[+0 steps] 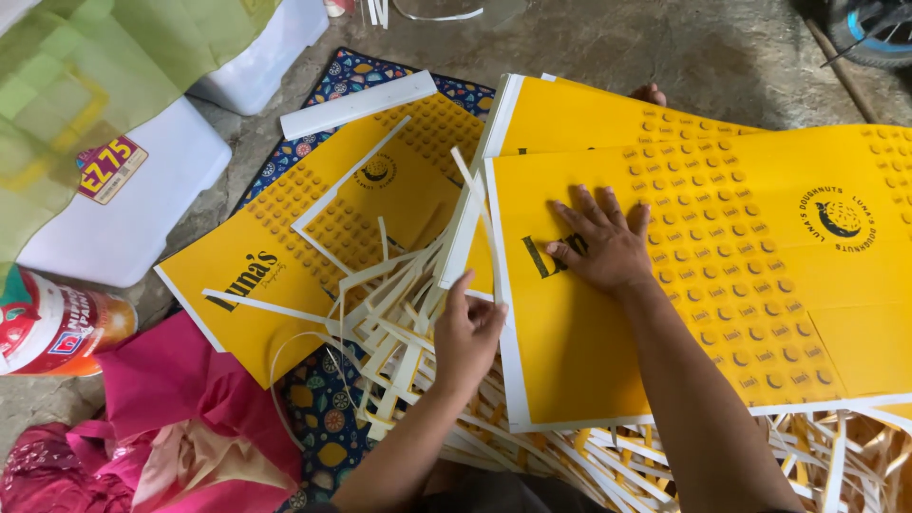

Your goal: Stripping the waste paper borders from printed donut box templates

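Note:
A large yellow printed sheet (722, 313) with a white margin lies on top of a stack of like sheets. My right hand (600, 245) rests flat on its left part, fingers spread, pressing it down. My left hand (467, 331) is at the sheet's left edge, its fingers pinched on a narrow white paper strip (464, 237) that runs along that edge. A heap of cut white strips (399, 332) lies just left of and below that hand.
Another yellow sheet (285, 256) lies on a patterned mat (328, 418) to the left. White boxes (142, 199), green paper (85, 66), a red and white can (52, 328) and pink cloth (180, 408) sit further left. A wheel (874, 28) stands at top right on the concrete floor.

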